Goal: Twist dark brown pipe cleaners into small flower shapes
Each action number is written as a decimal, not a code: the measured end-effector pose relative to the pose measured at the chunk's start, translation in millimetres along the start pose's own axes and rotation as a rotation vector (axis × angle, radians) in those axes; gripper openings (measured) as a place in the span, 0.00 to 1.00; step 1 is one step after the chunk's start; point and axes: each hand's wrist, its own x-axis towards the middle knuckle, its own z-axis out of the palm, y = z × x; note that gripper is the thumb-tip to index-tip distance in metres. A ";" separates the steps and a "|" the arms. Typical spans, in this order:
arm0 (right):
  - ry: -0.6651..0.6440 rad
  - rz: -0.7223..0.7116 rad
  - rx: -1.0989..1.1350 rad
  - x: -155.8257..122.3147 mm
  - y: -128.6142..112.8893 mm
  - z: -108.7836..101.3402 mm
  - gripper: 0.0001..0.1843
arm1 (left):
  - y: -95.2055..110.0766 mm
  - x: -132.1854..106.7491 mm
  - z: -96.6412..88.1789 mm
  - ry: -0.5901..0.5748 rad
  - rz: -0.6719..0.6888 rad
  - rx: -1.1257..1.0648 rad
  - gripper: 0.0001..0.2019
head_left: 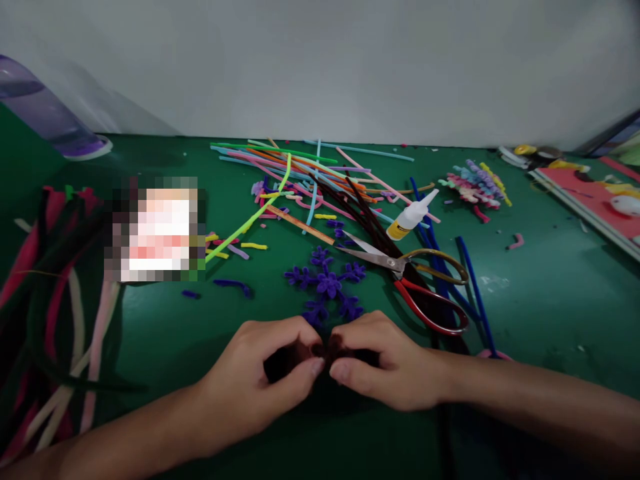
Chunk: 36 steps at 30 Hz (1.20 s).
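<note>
My left hand (270,367) and my right hand (387,360) meet fingertip to fingertip near the front of the table. Both are closed in a pinch on a short dark brown pipe cleaner (336,343), mostly covered by the fingers. Just beyond them lies a purple snowflake shape (329,284) of bent pipe cleaners, its lower arms partly behind my hands. Scissors (397,265) with one red and one yellowish handle rest to its right, blades pointing left. A white glue bottle (411,217) with a yellow label lies tilted behind them.
Loose coloured pipe cleaners (295,167) spread across the back. Thick bundles (55,293) fill the left side, near a blurred patch (160,230). Blue pipe cleaners (470,280) lie at right. A purple bottle (45,110) stands far left; a red board (595,200) lies far right.
</note>
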 end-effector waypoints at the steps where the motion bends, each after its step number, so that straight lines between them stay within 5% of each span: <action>1: 0.000 0.016 -0.011 -0.4 0.2 0.1 0.14 | -0.4 -0.1 0.1 -0.004 0.000 0.000 0.06; 13: -0.016 0.055 -0.044 -1.0 1.2 -0.7 0.16 | 0.7 0.0 -3.3 -0.110 0.012 0.023 0.07; 36: -0.043 0.031 -0.147 -3.5 2.7 0.9 0.16 | -0.4 -1.6 -0.9 -0.123 -0.026 0.092 0.10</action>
